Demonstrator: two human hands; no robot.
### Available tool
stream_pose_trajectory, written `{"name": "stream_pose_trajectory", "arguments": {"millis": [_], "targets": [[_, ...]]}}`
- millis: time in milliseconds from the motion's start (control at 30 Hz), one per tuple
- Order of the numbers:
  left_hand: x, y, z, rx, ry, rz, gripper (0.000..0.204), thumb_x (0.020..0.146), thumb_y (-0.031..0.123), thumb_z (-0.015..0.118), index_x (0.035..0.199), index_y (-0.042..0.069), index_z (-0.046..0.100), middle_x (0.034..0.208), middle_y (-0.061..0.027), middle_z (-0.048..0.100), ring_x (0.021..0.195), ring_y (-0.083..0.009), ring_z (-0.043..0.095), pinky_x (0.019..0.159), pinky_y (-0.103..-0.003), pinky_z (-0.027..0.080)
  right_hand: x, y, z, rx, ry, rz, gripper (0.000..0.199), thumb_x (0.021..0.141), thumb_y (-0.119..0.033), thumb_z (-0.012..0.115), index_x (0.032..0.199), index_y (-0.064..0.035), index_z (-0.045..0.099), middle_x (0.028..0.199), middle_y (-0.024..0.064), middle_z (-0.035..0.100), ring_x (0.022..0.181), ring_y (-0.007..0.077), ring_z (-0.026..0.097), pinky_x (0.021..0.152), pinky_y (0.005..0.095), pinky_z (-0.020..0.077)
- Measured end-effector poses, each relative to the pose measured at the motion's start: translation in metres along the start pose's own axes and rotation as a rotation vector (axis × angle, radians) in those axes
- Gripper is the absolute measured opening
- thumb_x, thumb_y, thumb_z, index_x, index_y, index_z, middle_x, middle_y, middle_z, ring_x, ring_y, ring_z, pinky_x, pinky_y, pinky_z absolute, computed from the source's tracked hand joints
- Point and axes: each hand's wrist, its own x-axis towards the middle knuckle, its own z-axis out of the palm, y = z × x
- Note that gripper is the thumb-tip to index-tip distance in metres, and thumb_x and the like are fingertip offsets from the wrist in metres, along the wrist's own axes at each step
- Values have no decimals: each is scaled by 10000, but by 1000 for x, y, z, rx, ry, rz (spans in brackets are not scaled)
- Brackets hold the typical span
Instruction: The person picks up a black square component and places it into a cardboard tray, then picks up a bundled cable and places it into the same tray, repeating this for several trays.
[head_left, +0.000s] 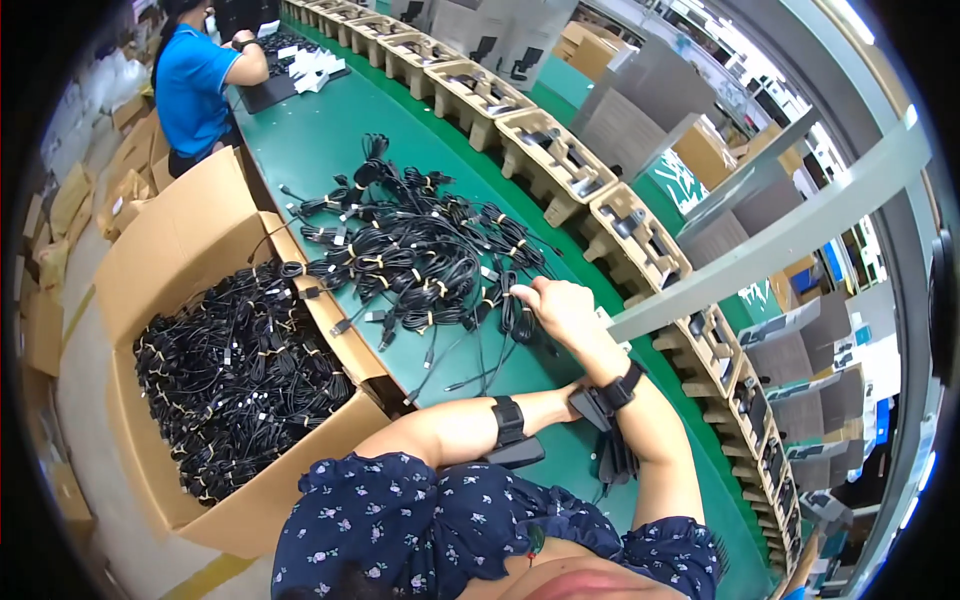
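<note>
My right hand (560,308) reaches out over the green table (330,140), its fingers closed on a black cable bundle (517,318) at the near edge of a heap of tied black cables (420,250). My left forearm crosses in front of my body, and my left hand (572,392) is almost wholly hidden behind my right wrist. Black cable ends (613,466) stick out below my right forearm; whether the left hand holds them is hidden. Both wrists carry black bands.
At my left stands an open cardboard box (180,250) full of tied black cables. Along the table's far side runs a curved row of cardboard trays (555,155). A person in a blue shirt (195,85) works at the far end.
</note>
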Motion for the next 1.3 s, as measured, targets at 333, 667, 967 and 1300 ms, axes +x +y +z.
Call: {"name": "stream_pose_trajectory", "arguments": {"millis": [333, 667, 967, 1300], "targets": [[11, -19, -14, -150, -111, -26, 252, 805, 297, 595, 1002, 141, 574, 824, -3, 623, 663, -86, 577, 519, -226, 446, -3, 12, 22, 384, 26, 33, 331, 788, -317, 593, 877, -6, 525, 878, 135, 601, 776, 264, 599, 692, 353, 471], [-1, 18, 11, 177, -72, 25, 326, 801, 147, 570, 1089, 94, 427, 687, -22, 544, 457, -82, 480, 363, -207, 315, -71, 52, -43, 1416, 308, 362, 264, 922, -225, 460, 1107, -37, 450, 721, 34, 533, 632, 110, 548, 611, 260, 500], [0, 32, -2, -74, 85, 72, 177, 897, 255, 506, 944, 85, 486, 672, -1, 489, 500, -80, 425, 380, -195, 291, -165, 92, -59, 1485, 514, 474, 178, 941, -268, 414, 909, -93, 416, 623, 9, 433, 514, 81, 400, 474, 222, 344], [-20, 15, 22, 232, -40, 39, 112, 838, 40, 511, 940, 16, 470, 710, -51, 530, 575, -144, 520, 493, -242, 427, -200, 58, -19, 350, 239, 225, 270, 841, -188, 508, 1094, -93, 513, 1023, 123, 579, 901, 292, 583, 739, 375, 486]]}}
